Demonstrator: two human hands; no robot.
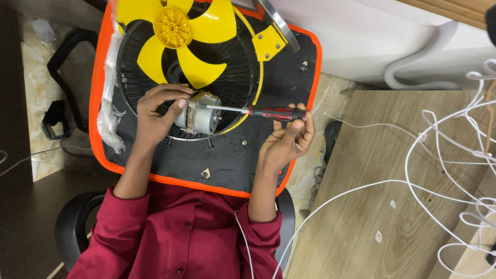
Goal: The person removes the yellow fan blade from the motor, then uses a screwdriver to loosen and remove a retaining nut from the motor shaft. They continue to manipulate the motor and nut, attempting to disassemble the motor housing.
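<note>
Red-handled screwdriver in right hand, left hand gripping motor

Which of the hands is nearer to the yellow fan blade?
The left hand: it grips the motor just below the yellow fan blade. The right hand is farther to the side, holding the screwdriver handle.

We are looking at a small repair workshop: a wooden desk is carrying loose white wires, and a dismantled fan is lying on a board.
</note>
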